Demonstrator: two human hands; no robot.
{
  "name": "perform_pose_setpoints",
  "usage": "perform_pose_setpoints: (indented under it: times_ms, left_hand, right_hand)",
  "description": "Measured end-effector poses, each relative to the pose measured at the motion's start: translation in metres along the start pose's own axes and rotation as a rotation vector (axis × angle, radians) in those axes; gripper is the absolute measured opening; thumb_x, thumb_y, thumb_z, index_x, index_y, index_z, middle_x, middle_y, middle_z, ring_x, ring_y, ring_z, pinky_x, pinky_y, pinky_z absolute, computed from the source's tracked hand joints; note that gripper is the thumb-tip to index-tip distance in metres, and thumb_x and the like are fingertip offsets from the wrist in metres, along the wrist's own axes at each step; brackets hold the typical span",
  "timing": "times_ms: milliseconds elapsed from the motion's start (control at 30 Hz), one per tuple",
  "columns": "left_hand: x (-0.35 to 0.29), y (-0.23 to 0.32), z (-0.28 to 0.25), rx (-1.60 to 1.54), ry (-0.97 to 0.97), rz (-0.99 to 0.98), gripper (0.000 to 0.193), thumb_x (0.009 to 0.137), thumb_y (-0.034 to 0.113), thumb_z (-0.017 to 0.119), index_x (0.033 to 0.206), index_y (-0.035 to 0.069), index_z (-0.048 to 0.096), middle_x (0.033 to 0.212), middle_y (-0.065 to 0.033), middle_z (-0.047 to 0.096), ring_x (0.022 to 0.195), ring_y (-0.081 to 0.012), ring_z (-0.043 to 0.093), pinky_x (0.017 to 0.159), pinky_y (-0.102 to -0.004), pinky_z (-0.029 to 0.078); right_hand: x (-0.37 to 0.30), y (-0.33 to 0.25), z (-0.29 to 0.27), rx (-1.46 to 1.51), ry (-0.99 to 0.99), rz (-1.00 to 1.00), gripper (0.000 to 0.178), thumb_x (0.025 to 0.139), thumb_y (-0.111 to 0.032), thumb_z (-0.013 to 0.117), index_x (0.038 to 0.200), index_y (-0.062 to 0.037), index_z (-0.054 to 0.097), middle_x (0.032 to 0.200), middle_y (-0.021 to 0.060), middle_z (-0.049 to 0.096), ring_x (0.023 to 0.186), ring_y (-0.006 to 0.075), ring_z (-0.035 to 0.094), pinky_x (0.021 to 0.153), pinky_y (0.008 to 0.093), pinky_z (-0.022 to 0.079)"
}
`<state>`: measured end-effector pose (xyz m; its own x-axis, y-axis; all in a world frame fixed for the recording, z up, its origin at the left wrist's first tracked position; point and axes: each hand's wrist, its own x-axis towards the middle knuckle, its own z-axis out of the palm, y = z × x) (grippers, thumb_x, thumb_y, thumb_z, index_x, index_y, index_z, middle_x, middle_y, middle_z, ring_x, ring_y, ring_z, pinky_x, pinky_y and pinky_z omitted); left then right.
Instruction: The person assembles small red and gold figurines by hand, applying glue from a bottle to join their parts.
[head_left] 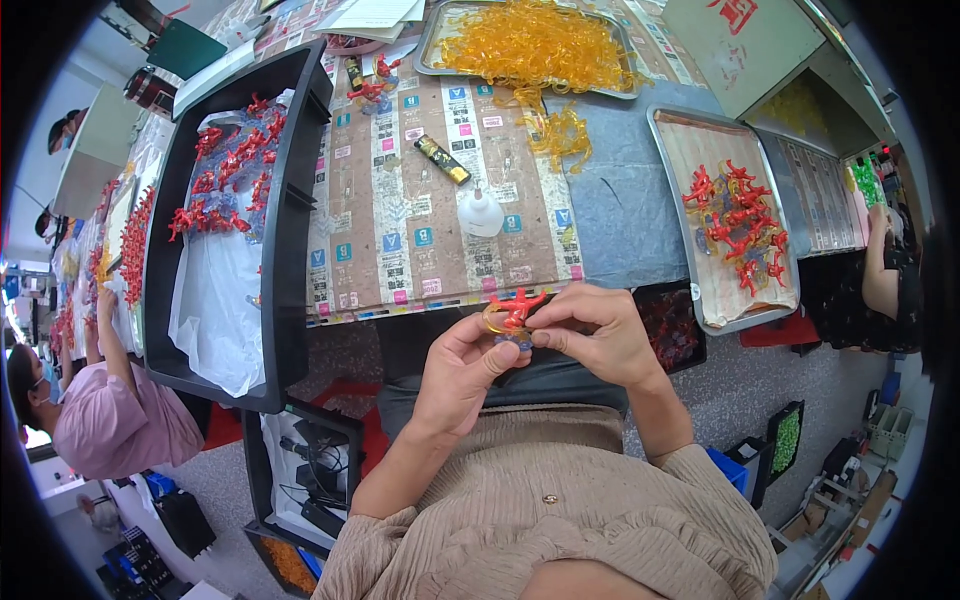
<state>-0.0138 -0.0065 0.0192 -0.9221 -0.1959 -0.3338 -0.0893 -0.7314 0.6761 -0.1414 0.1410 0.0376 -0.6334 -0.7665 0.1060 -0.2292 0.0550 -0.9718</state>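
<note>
Just off the table's front edge, my left hand (455, 378) is closed around the lower part of a small red figurine (518, 308) with a bluish clear base. A yellow translucent piece curves along the figurine's left side. My right hand (608, 335) pinches at the figurine's right side, thumb and forefinger touching it; what exactly lies between those fingertips is hidden. A heap of yellow translucent pieces (535, 45) fills a metal tray (428, 60) at the far side, and a few more loose pieces (562, 135) lie on the table below it.
A black crate (290, 230) at left holds red-and-blue figurines (235, 165). Similar figurines with yellow parts (740, 220) lie in a metal tray (715, 322) at right. A white bottle (481, 214) and a black tube (442, 160) are on the table. Co-workers sit at both sides.
</note>
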Motion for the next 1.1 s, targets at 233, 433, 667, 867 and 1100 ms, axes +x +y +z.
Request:
perform_pose_setpoints:
  times_ms: [233,433,667,867,1100]
  left_hand:
    - [-0.001,-0.001,0.001,0.011,-0.013,-0.006,0.039,0.086,0.005,0.068,0.122,-0.001,0.055,0.111,-0.0071,0.062,0.097,-0.0134,0.062,0.085,-0.0281,0.053]
    - [-0.002,0.000,0.000,0.017,-0.036,-0.016,0.038,0.087,0.004,0.067,0.122,-0.001,0.055,0.111,-0.0073,0.062,0.098,-0.0138,0.062,0.085,-0.0283,0.054]
    - [-0.001,-0.003,0.000,0.042,-0.019,-0.015,0.032,0.087,0.003,0.067,0.117,-0.001,0.058,0.108,-0.0067,0.062,0.097,-0.0142,0.062,0.085,-0.0283,0.053]
    - [0.000,-0.003,0.002,0.112,0.001,0.007,0.029,0.085,0.002,0.068,0.113,-0.002,0.061,0.108,-0.0050,0.058,0.096,-0.0137,0.061,0.086,-0.0275,0.053]
    - [0.000,-0.002,0.005,0.174,-0.031,0.053,0.030,0.084,0.001,0.069,0.113,-0.003,0.061,0.107,-0.0042,0.053,0.100,-0.0141,0.059,0.087,-0.0274,0.052]
  right_hand:
    - [-0.006,0.000,0.009,-0.176,0.116,-0.165,0.017,0.072,-0.002,0.077,0.088,-0.0030,0.071,0.080,0.0075,0.066,0.072,0.0173,0.063,0.060,0.0262,0.049]
    - [-0.009,0.006,0.014,-0.268,0.174,-0.330,0.018,0.072,0.000,0.075,0.087,-0.0021,0.067,0.077,0.0079,0.063,0.067,0.0201,0.061,0.057,0.0289,0.048]
    - [-0.010,0.009,0.016,-0.250,0.175,-0.328,0.018,0.072,0.002,0.074,0.088,-0.0022,0.067,0.077,0.0086,0.062,0.065,0.0211,0.060,0.056,0.0302,0.049]
    - [-0.017,0.013,0.023,-0.186,0.245,-0.197,0.014,0.075,-0.001,0.075,0.087,-0.0015,0.067,0.078,0.0089,0.063,0.068,0.0177,0.061,0.059,0.0267,0.049]
    - [-0.021,0.015,0.028,-0.184,0.296,-0.243,0.016,0.074,0.001,0.075,0.087,-0.0008,0.067,0.077,0.0090,0.063,0.067,0.0194,0.060,0.059,0.0277,0.048]
